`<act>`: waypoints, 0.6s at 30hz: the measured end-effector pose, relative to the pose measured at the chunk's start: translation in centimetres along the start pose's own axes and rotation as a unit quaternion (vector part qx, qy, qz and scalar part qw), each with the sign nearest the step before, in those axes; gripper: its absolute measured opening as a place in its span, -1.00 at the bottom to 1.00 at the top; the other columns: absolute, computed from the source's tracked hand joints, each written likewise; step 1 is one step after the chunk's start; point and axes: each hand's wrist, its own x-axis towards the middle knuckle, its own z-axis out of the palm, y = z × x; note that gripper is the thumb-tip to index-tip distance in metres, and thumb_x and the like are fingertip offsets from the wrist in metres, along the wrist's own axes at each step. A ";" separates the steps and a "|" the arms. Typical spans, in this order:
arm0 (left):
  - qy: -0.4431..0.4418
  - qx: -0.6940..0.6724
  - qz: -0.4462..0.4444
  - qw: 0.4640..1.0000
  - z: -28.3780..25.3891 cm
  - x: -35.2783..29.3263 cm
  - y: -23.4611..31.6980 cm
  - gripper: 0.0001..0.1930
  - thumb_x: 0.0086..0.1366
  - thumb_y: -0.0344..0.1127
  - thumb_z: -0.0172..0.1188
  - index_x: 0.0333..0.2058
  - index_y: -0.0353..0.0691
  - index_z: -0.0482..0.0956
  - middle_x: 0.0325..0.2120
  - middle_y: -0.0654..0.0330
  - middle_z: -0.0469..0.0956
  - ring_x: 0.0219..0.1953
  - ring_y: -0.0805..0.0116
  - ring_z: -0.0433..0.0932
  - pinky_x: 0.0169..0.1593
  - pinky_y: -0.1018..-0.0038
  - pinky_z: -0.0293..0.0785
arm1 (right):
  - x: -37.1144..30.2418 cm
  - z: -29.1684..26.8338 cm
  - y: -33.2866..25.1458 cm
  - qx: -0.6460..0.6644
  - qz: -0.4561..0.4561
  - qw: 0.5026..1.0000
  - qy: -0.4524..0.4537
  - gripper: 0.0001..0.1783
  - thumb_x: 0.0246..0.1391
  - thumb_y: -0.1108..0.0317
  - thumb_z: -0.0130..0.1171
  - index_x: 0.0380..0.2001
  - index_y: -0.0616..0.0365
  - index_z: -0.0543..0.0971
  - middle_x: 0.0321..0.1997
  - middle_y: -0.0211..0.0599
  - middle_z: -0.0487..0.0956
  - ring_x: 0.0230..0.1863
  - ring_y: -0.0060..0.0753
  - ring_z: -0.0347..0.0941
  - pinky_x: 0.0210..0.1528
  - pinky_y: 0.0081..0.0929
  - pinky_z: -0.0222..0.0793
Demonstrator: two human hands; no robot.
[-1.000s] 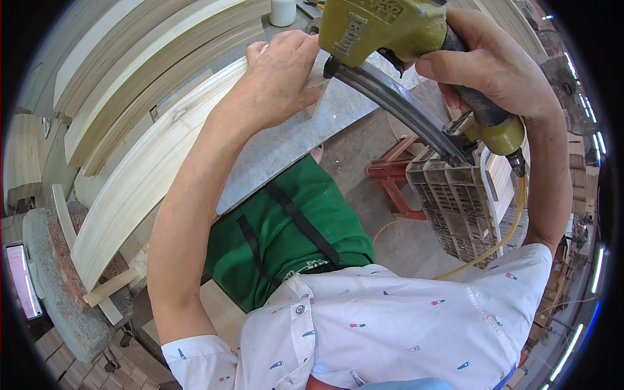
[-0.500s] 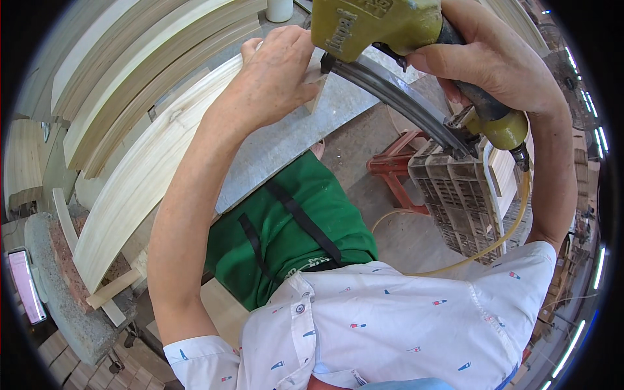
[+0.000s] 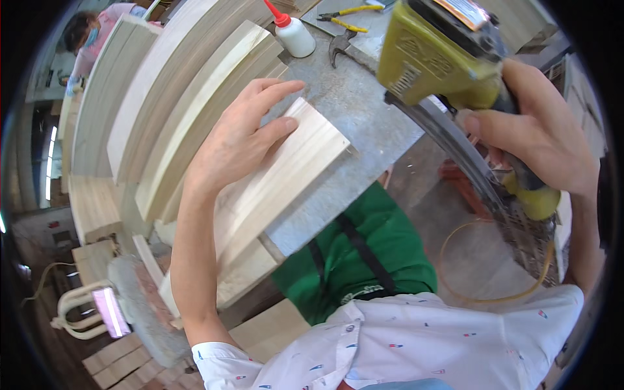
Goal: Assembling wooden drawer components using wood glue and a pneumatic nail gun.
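My right hand (image 3: 539,127) is wrapped round the black grip of a yellow-green pneumatic nail gun (image 3: 432,62), raised at the right with its long dark magazine slanting down. A yellowish air hose (image 3: 491,296) hangs from the handle. At centre left, my left hand (image 3: 234,140) lies over a pale curved wooden board (image 3: 292,159), its thumb touching the top and its fingers spread past the far edge. The board rests on a grey metal-topped bench (image 3: 354,172). The nail gun's nose is apart from the board.
Several curved wooden pieces (image 3: 201,110) stand at the left. A white glue bottle (image 3: 297,39) with a red nozzle, a hammer (image 3: 341,47) and yellow-handled pliers (image 3: 348,16) lie on the bench's far part. A person in pink (image 3: 110,26) is at far left; a crate (image 3: 530,250) stands at right.
The nail gun has moved right, away from the board's end. My left hand has loosened and its fingers have spread. The view has shifted, bringing the glue bottle, hammer and pliers into sight.
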 end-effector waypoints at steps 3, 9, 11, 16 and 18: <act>-0.080 -0.078 -0.074 0.991 -1.1 1.7 -0.9 -0.58 0.15 -0.44 0.16 0.04 -0.25 0.43 -0.06 0.22 0.39 -0.08 0.41 0.39 0.02 0.50 0.33 | 0.2 -0.3 1.2 0.036 0.107 0.993 0.021 -0.60 -0.01 0.36 0.17 -0.12 0.34 0.40 -0.48 -0.36 0.46 -0.59 -0.62 0.36 -0.57 -0.66 0.27; -0.164 -0.168 -0.155 0.960 -1.9 4.4 -2.1 -0.58 0.01 -0.43 0.32 -0.08 -0.21 0.55 -0.36 0.33 0.47 -0.31 0.54 0.42 -0.19 0.58 0.41 | 2.2 -0.9 5.2 0.054 0.178 0.981 0.057 -0.58 -0.02 0.36 0.17 -0.10 0.34 0.37 -0.46 -0.34 0.47 -0.59 -0.62 0.36 -0.55 -0.65 0.28; -0.183 -0.175 -0.166 0.953 -2.3 5.1 -2.4 -0.55 -0.04 -0.41 0.37 -0.09 -0.22 0.55 -0.37 0.34 0.51 -0.33 0.57 0.42 -0.18 0.59 0.40 | 2.5 -1.1 5.9 0.055 0.186 0.979 0.059 -0.57 -0.02 0.36 0.16 -0.09 0.34 0.37 -0.45 -0.33 0.47 -0.58 -0.62 0.36 -0.55 -0.64 0.28; -0.207 -0.193 -0.190 0.940 -2.5 5.5 -2.7 -0.56 -0.12 -0.45 0.41 -0.16 -0.24 0.57 -0.37 0.32 0.54 -0.40 0.61 0.44 -0.25 0.62 0.42 | 2.7 -1.1 6.4 0.056 0.191 0.978 0.060 -0.55 -0.02 0.37 0.16 -0.07 0.35 0.35 -0.44 -0.31 0.47 -0.58 -0.61 0.36 -0.54 -0.64 0.29; -0.191 -0.210 -0.183 0.941 -2.3 5.4 -2.7 -0.57 -0.12 -0.45 0.42 -0.18 -0.24 0.57 -0.39 0.32 0.55 -0.41 0.61 0.45 -0.25 0.62 0.42 | 2.6 -1.0 6.6 0.054 0.192 0.978 0.060 -0.54 -0.02 0.37 0.16 -0.06 0.35 0.34 -0.43 -0.31 0.47 -0.57 -0.61 0.35 -0.53 -0.63 0.30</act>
